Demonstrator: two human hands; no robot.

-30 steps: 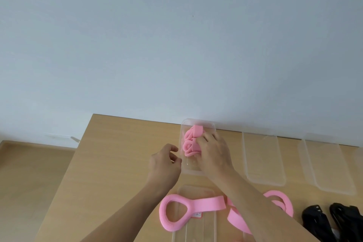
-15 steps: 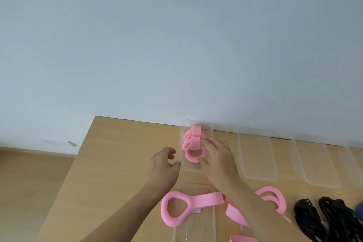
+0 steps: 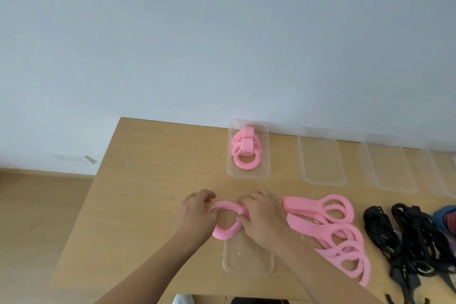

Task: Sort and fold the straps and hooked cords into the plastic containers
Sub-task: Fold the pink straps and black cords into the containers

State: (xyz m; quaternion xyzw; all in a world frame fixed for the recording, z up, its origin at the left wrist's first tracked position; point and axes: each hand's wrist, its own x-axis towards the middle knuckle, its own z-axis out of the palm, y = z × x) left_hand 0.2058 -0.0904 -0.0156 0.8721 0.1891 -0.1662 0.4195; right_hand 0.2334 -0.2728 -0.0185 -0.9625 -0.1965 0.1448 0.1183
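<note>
A pink strap with a loop end (image 3: 225, 226) lies over the near clear container (image 3: 248, 263). My left hand (image 3: 196, 219) grips the loop's left side, and my right hand (image 3: 262, 217) curls its fingers over the loop's right side. A folded pink strap (image 3: 246, 150) sits inside the far clear container (image 3: 248, 172) by the wall. More pink straps (image 3: 328, 224) lie in a pile to the right of my right hand. Black hooked cords (image 3: 404, 237) lie further right.
Two more clear plastic containers (image 3: 322, 155) (image 3: 389, 168) stand in a row along the wall, with another at the right edge. A blue and red item (image 3: 446, 219) shows at the far right. The wooden table's (image 3: 148, 180) left edge drops to the floor.
Both hands have left the far container, where the folded strap now lies free. They have come back toward me and taken hold of the loop strap on the near container.
</note>
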